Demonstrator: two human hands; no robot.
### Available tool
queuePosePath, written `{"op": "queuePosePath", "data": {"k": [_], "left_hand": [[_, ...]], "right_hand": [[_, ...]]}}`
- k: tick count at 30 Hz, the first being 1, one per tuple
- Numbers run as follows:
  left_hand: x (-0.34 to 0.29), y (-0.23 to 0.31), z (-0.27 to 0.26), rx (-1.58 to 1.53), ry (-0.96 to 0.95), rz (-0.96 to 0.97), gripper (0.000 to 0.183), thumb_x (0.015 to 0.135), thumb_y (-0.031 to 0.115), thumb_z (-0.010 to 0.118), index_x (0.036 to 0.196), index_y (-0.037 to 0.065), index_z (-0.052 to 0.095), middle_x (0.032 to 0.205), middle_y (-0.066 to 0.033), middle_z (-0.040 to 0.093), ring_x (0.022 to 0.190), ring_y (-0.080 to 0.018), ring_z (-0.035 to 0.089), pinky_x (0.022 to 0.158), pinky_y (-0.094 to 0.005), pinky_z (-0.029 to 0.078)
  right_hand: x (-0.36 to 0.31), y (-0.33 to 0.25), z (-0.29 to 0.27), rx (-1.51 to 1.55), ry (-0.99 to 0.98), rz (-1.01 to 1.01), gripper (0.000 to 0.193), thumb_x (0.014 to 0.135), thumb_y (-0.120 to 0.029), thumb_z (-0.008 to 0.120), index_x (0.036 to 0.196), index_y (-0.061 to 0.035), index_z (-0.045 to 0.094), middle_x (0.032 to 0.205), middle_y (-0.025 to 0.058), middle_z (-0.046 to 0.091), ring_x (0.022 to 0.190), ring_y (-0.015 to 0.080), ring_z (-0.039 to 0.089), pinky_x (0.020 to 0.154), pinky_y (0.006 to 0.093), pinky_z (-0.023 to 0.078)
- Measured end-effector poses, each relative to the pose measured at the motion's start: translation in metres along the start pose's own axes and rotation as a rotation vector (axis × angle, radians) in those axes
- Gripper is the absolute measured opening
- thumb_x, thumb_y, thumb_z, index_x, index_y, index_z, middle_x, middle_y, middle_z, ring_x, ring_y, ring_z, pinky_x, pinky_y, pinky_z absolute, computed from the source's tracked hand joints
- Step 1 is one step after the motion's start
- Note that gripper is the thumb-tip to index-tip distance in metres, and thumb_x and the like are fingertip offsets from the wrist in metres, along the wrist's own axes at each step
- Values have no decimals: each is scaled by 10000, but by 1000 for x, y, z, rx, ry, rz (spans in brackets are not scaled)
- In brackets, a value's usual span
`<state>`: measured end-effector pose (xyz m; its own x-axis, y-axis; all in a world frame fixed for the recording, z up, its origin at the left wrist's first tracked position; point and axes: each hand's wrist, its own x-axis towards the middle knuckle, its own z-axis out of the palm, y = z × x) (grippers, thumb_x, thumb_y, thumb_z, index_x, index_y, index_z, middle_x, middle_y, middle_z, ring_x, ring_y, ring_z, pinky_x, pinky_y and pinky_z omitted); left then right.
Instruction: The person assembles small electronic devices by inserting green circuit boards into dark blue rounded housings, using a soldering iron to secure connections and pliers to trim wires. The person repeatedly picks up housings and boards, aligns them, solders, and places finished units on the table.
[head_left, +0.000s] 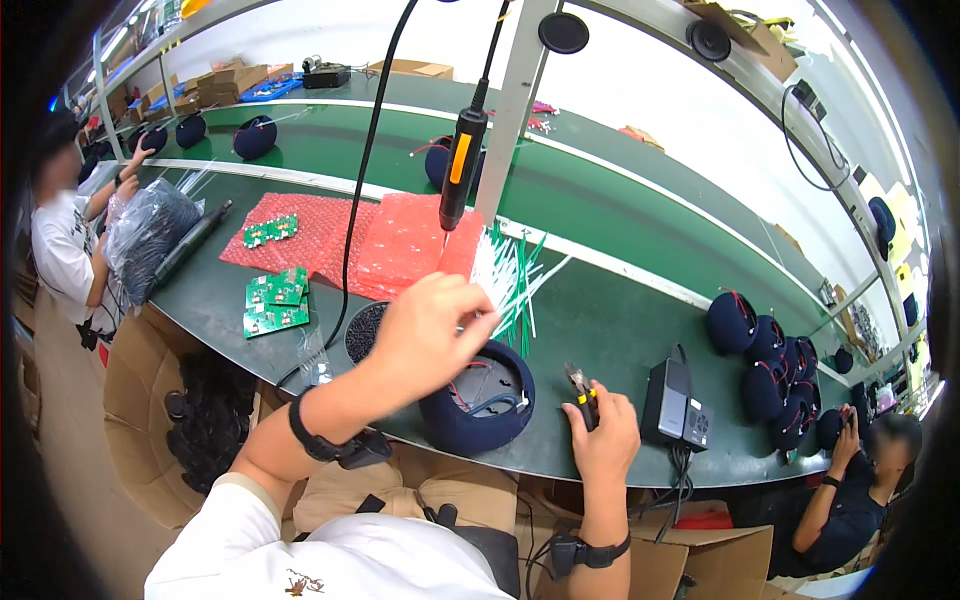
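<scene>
My left hand (pixel 432 335) is raised over a round dark-blue fabric housing (pixel 470 438), its fingers curled toward the thumb. What they pinch, if anything, is too small to make out. The housing lies open side up near the bench's front edge, with red and blue-grey wires inside. To its right, my right hand (pixel 606 438) is closed around cutting pliers (pixel 583 393) with black and yellow grips, jaws pointing away from me. Above my left hand hangs an electric screwdriver (pixel 463 165), black and orange. A bowl of small black parts (pixel 366 332) is partly hidden behind my left forearm.
White and green cable ties (pixel 510 285) lie behind the housing, beside pink bubble wrap (pixel 410 240). Green circuit boards (pixel 275 305) sit left. A black power box (pixel 672 405) and several finished-looking housings (pixel 770 375) stand right. Co-workers are at both ends; an open carton (pixel 150 420) stands below left.
</scene>
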<state>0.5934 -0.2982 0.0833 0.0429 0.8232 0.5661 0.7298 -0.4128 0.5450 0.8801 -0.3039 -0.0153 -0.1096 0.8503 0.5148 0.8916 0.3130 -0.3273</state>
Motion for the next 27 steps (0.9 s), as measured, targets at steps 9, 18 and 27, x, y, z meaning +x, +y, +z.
{"op": "queuePosePath", "data": {"k": [9, 18, 27], "left_hand": [[12, -59, 19, 419, -336, -204, 170, 828, 200, 701, 817, 43, 766, 805, -214, 726, 805, -411, 721, 757, -515, 578], [39, -78, 69, 352, -366, -226, 224, 801, 142, 665, 888, -44, 753, 920, -282, 731, 883, -444, 729, 808, -531, 587], [50, -80, 73, 243, -439, -392, 214, 812, 68, 664, 963, -56, 751, 994, -305, 725, 982, -453, 725, 850, -535, 584]], "right_hand": [[0, -65, -44, 441, -153, -269, 575, 744, -292, 900, 1243, -88, 698, 835, 66, 623, 721, 259, 608, 645, 360, 510], [3, -99, -42, 245, -289, -393, 488, 685, -260, 937, 1065, -96, 677, 628, 9, 535, 580, 193, 563, 536, 335, 450], [48, -75, -125, 167, -257, -12, 533, 670, -276, 968, 994, -28, 625, 579, 74, 584, 480, 203, 562, 531, 316, 462]]}}
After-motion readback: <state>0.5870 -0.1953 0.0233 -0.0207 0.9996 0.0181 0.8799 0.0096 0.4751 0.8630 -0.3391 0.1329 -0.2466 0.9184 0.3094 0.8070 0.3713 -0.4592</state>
